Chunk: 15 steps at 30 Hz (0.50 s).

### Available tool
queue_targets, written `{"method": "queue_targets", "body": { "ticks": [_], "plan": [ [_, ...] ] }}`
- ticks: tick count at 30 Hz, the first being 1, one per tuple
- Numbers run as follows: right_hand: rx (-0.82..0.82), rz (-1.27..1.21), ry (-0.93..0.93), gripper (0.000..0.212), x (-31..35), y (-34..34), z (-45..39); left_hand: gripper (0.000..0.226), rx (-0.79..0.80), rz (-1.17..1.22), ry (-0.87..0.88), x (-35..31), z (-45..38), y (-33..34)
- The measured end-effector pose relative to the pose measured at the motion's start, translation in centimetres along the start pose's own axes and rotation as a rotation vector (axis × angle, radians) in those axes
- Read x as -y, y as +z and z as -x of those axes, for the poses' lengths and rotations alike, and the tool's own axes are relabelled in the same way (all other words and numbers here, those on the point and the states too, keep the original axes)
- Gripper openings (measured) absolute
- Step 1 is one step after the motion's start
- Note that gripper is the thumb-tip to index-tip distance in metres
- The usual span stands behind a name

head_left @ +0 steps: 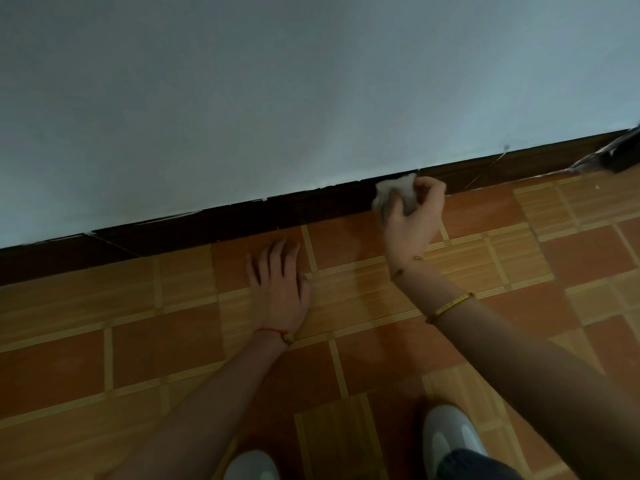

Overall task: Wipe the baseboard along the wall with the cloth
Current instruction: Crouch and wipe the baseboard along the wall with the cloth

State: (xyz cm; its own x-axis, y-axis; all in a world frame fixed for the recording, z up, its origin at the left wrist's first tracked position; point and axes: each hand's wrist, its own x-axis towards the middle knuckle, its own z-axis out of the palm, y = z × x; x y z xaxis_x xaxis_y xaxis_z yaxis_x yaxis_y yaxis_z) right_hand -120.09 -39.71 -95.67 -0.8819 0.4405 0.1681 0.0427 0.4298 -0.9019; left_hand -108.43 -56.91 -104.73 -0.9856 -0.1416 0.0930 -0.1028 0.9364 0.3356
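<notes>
Here, wiping the dark baseboard (pixel 242 220).
The right hand (pixel 412 220) is clutching a white cloth (pixel 389 194) against it at frame centre; the left hand (pixel 280 289) is lying spread on the tiled floor (pixel 138 341).

Crumpled white cloth (pixel 391 194) pressed against the dark brown baseboard (pixel 242 220).

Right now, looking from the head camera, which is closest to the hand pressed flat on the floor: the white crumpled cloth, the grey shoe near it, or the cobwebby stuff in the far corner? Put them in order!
From the left hand, flat on the orange tiles:
1. White crumpled cloth, up to the right, held against the dark baseboard by the right hand.
2. Grey shoe, below at the bottom edge.
3. Cobwebby debris, far right corner.
</notes>
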Motion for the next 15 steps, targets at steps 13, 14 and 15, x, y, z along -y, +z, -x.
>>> {"method": "queue_targets", "body": {
  "ticks": [13,14,15],
  "plan": [
    [0.303,-0.16,-0.196,0.028,2.7,2.9,4.8,0.051,-0.064,-0.027,0.028,0.1,-0.1,0.2],
    [0.294,-0.163,-0.195,0.028,2.6,2.8,4.5,0.052,-0.061,-0.027,0.028,0.2,-0.1,0.2],
    [0.274,-0.154,-0.19,0.029,2.2,2.6,4.2,0.052,-0.054,-0.029,0.026,0.2,-0.1,0.1]
  ]
}}
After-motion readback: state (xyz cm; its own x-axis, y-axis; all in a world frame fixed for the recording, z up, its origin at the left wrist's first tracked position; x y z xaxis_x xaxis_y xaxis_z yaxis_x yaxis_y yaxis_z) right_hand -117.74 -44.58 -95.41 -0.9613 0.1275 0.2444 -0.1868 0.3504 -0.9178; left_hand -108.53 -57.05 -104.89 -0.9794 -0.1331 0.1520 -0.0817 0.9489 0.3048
